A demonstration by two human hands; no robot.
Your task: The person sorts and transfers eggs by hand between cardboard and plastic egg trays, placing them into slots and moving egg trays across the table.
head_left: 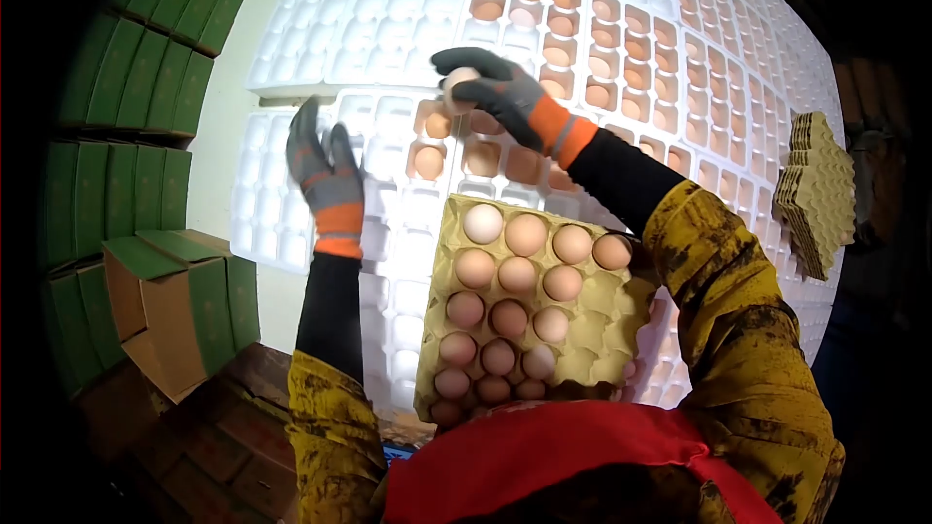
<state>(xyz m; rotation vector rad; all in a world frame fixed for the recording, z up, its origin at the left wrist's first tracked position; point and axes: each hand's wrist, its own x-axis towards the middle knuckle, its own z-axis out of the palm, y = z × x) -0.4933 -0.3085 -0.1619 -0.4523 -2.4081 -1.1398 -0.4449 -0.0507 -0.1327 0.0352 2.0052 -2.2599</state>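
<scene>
My right hand [495, 97], in a grey and orange glove, grips a pale egg [460, 89] between thumb and fingers above the white foam trays. My left hand [327, 170], gloved alike, hovers over empty white cups with its fingers apart and holds nothing. Between the hands, two brown eggs [428, 162] sit in a white foam tray [386, 136]. Nearer my body lies a yellowish pulp tray [592, 325] with several brown and pale eggs; the cups at its lower right hold none. My right forearm hides part of the foam trays.
More foam trays [398, 19] spread across the table, those toward the right filled with eggs. Stacked pulp trays [815, 196] stand at the right. Green boxes [107, 73] line the left, with an open cardboard box [160, 311] below them.
</scene>
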